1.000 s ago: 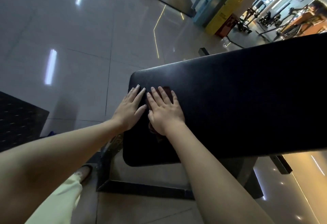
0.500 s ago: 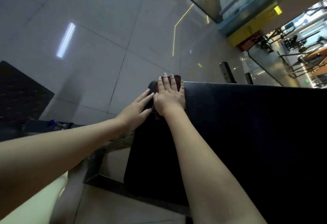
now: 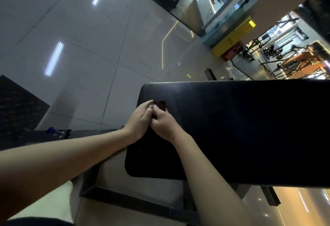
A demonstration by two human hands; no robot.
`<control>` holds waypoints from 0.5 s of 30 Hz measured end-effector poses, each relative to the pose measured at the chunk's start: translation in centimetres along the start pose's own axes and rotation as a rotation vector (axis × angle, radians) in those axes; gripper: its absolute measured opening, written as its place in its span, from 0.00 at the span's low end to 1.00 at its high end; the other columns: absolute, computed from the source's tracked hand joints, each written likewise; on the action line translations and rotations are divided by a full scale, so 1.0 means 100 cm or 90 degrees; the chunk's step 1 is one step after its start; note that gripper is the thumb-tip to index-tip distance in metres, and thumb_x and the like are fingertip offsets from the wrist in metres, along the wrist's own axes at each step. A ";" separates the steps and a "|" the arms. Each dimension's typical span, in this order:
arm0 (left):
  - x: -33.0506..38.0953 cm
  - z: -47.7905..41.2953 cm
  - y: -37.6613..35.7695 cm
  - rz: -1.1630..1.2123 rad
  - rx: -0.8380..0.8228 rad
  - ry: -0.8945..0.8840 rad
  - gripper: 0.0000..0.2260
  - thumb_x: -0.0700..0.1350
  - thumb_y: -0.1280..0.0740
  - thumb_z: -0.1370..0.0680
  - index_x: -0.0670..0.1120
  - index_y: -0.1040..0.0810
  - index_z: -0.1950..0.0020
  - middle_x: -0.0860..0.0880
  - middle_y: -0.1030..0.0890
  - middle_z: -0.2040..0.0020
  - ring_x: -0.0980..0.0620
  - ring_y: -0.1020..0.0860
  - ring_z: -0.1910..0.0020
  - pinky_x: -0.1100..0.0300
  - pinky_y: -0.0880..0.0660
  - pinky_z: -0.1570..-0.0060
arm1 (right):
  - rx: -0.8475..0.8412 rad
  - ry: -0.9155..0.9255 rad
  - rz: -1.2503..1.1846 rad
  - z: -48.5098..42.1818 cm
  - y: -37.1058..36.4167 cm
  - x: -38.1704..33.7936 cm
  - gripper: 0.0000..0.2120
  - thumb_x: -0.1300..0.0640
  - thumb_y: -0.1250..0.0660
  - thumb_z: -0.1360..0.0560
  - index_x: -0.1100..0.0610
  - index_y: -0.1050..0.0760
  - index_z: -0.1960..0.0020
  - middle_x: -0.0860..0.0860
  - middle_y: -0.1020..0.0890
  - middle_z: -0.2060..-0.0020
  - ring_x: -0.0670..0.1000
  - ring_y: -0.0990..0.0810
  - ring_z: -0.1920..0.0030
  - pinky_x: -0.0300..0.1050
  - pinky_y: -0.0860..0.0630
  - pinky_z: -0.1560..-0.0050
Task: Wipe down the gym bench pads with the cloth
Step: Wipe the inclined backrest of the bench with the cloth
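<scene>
The black bench pad [image 3: 241, 127] runs from centre to the right edge, with its rounded end toward the left. A small dark reddish-brown cloth [image 3: 161, 105] lies on the pad near that end, mostly hidden under my hands. My right hand [image 3: 163, 124] has its fingers curled over the cloth and grips it. My left hand [image 3: 140, 121] lies right beside it with fingers fairly straight, touching the pad and the right hand's knuckles. Whether it also holds the cloth is hidden.
The bench's black metal frame [image 3: 135, 202] stands on glossy grey floor tiles [image 3: 89, 47] below the pad. A dark mat [image 3: 16, 104] and a low ledge with a blue object [image 3: 51, 130] lie at the left. Gym machines [image 3: 294, 59] stand far right.
Both hands drew back from the pad's far edge toward its middle. My right hand went from flat on the cloth to curled round it, and the left closed in against it.
</scene>
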State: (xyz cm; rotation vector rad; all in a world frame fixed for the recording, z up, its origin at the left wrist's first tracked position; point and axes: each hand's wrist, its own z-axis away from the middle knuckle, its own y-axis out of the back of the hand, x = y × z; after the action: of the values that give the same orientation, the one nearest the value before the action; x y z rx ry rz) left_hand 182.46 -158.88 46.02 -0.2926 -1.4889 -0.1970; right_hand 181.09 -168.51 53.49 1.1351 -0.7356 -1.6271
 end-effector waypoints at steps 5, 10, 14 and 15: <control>-0.003 -0.010 -0.031 -0.437 -0.093 0.002 0.29 0.55 0.62 0.18 0.44 0.48 0.20 0.40 0.52 0.19 0.40 0.55 0.21 0.50 0.59 0.23 | 0.171 0.008 0.163 0.011 0.033 0.021 0.27 0.62 0.39 0.23 0.55 0.34 0.24 0.54 0.42 0.21 0.52 0.47 0.21 0.52 0.56 0.21; -0.010 -0.024 -0.046 -0.535 -0.013 0.035 0.30 0.60 0.50 0.17 0.53 0.60 0.20 0.45 0.60 0.19 0.44 0.60 0.21 0.48 0.59 0.23 | 0.113 -0.118 0.387 0.003 0.047 0.048 0.30 0.43 0.46 0.18 0.46 0.53 0.19 0.49 0.59 0.20 0.53 0.63 0.21 0.60 0.70 0.27; -0.009 -0.065 -0.040 -0.537 0.005 0.033 0.28 0.57 0.49 0.16 0.54 0.57 0.19 0.46 0.57 0.19 0.45 0.58 0.21 0.48 0.58 0.24 | 0.113 -0.125 0.445 0.005 0.041 0.058 0.30 0.40 0.50 0.18 0.46 0.55 0.19 0.50 0.58 0.20 0.53 0.62 0.21 0.61 0.71 0.28; -0.009 -0.077 -0.038 -0.529 0.009 0.040 0.28 0.56 0.49 0.16 0.54 0.56 0.19 0.47 0.56 0.19 0.45 0.58 0.21 0.48 0.57 0.24 | 0.114 -0.124 0.453 0.005 0.040 0.059 0.30 0.40 0.51 0.18 0.47 0.55 0.19 0.50 0.58 0.20 0.53 0.62 0.21 0.61 0.71 0.28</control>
State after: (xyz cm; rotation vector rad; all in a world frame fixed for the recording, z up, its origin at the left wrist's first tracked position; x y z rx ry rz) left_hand 188.54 -164.97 44.97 0.3612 -1.4754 -0.8477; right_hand 181.64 -175.38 55.16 0.7086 -1.2628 -1.0814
